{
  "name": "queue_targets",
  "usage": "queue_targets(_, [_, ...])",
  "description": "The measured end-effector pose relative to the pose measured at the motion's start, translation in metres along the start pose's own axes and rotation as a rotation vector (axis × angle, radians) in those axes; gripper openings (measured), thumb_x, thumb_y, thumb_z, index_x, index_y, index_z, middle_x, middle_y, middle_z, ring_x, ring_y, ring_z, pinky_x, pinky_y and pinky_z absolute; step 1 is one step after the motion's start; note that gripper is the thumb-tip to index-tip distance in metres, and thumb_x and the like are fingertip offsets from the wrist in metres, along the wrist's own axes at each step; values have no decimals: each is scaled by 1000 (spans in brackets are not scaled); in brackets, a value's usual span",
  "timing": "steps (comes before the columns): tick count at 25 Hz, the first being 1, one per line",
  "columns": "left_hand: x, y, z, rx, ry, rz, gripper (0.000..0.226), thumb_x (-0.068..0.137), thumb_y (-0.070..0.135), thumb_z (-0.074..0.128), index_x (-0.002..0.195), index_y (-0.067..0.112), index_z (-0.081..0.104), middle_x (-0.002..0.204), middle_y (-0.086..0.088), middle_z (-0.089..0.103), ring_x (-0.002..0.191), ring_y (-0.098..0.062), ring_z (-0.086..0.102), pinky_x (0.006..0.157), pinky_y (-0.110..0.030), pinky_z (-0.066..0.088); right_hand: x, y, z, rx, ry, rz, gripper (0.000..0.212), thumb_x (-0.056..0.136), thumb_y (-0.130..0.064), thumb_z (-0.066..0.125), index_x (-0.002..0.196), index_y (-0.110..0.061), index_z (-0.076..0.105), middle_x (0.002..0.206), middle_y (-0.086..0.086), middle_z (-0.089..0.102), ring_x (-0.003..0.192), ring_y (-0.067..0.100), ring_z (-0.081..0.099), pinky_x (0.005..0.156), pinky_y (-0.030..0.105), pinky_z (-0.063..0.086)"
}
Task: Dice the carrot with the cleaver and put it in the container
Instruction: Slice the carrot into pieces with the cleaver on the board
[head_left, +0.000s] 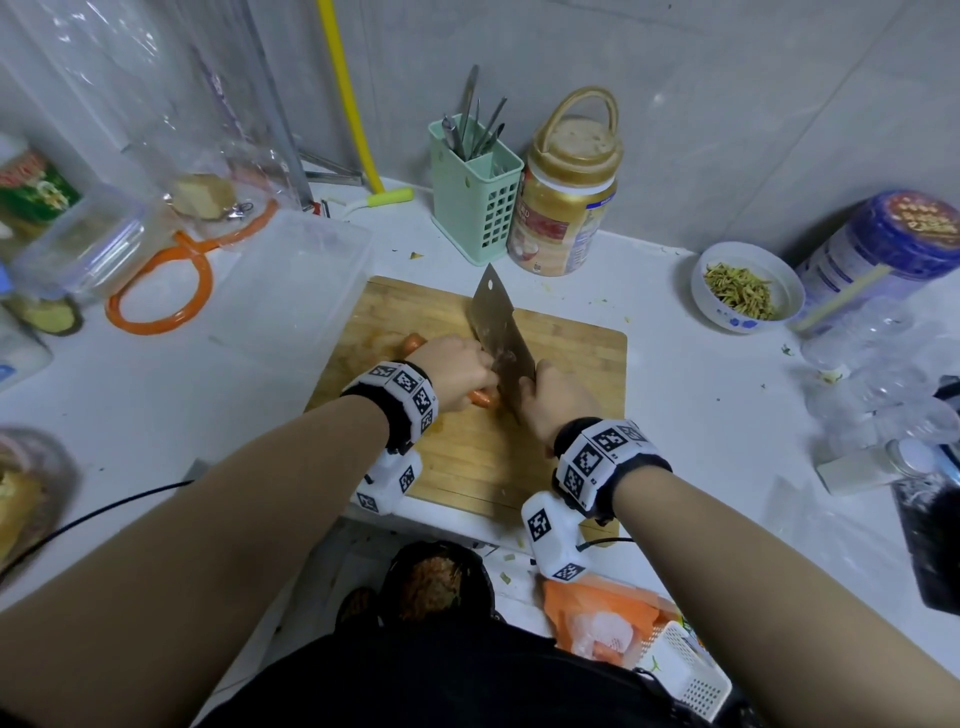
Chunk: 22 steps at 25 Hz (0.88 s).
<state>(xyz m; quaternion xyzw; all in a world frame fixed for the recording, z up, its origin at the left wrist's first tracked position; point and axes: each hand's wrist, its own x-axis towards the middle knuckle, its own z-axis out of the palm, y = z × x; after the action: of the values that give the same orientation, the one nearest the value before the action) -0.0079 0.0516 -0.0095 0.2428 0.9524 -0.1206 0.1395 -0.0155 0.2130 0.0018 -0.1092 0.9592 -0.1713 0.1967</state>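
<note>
- The counter (675, 395) is crowded on every side; a cutting board (571, 364) is set in the middle of it.
- A clear container (291, 280) is parked just beside the board's left edge, with nothing seen inside it.
- The cleaver (496, 332) is held blade-down over the board, its handle wrapped by the right hand (558, 402), fingers curled tight.
- The carrot (415, 342) is laid across the board, mostly hidden: one end is seen beyond the left hand (457, 371), another bit below it, right at the blade.
- That left hand is curled over the carrot, pinning it down, knuckles touching the blade's flat.
- Risk, as judged: fingertips are tucked very near the edge, so a cut could be caused by a slipped stroke.
- The round carrot could be rolled off line if the hold is loosened, and dice could be scattered.
</note>
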Motion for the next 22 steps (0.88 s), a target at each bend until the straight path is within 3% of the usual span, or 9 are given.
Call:
queue_targets(5, [-4, -12, 8, 146, -74, 67, 23, 92, 18, 57, 114, 22, 63, 112, 1, 62, 109, -24, 54, 94, -39, 42, 0, -6, 9, 11, -6, 32, 32, 100, -36, 37, 112, -8, 49, 96, 15, 61, 72, 35, 66, 66, 48, 59])
queue_targets(8, [-4, -16, 22, 93, -51, 90, 20, 93, 21, 57, 110, 22, 65, 108, 3, 63, 108, -23, 56, 94, -42, 42, 1, -11, 13, -20, -19, 27, 31, 101, -36, 37, 112, -9, 49, 94, 13, 62, 71, 33, 66, 67, 47, 59])
queue_targets(10, [-6, -21, 27, -17, 3, 73, 25, 91, 33, 61, 113, 22, 65, 111, 4, 61, 111, -20, 54, 95, -40, 42, 2, -13, 15, -34, -21, 40, 30, 101, -35, 37, 113, -10, 49, 95, 12, 63, 74, 33, 66, 70, 45, 58])
queue_targets(12, [-10, -26, 31, -180, 84, -27, 37, 87, 48, 63, 113, 21, 63, 111, 4, 58, 109, -18, 53, 86, -33, 42, 3, -14, 16, -30, -19, 58, 30, 101, -34, 37, 113, -10, 49, 95, 12, 62, 74, 33, 66, 70, 45, 58])
queue_targets(14, [-14, -31, 36, -392, 161, -204, 40, 85, 46, 67, 111, 17, 60, 110, 2, 56, 101, -18, 54, 74, -26, 39, 4, -12, 16, -15, -17, 75, 29, 101, -33, 37, 112, -9, 48, 93, 12, 61, 71, 33, 65, 68, 45, 59])
queue_targets(16, [-16, -37, 42, -576, 230, -376, 43, 81, 40, 74, 111, 14, 57, 112, -1, 53, 95, -17, 53, 73, -26, 39, 5, -10, 13, -13, -12, 93, 28, 102, -31, 36, 110, -8, 48, 89, 11, 57, 67, 32, 63, 64, 41, 57])
queue_targets(19, [-17, -46, 53, -684, 231, -536, 70, 69, 41, 84, 123, 11, 51, 122, -5, 46, 106, -22, 51, 86, -34, 46, 8, -9, 11, -19, -2, 119, 24, 101, -29, 36, 107, -8, 48, 87, 10, 54, 68, 31, 59, 62, 38, 54])
queue_targets(22, [-16, -55, 63, -662, 140, -608, 92, 65, 49, 85, 135, 7, 44, 132, -11, 43, 122, -29, 46, 102, -42, 42, 9, -12, 10, -29, 3, 127, 19, 101, -29, 37, 99, -12, 43, 90, 10, 56, 70, 31, 61, 64, 38, 54])
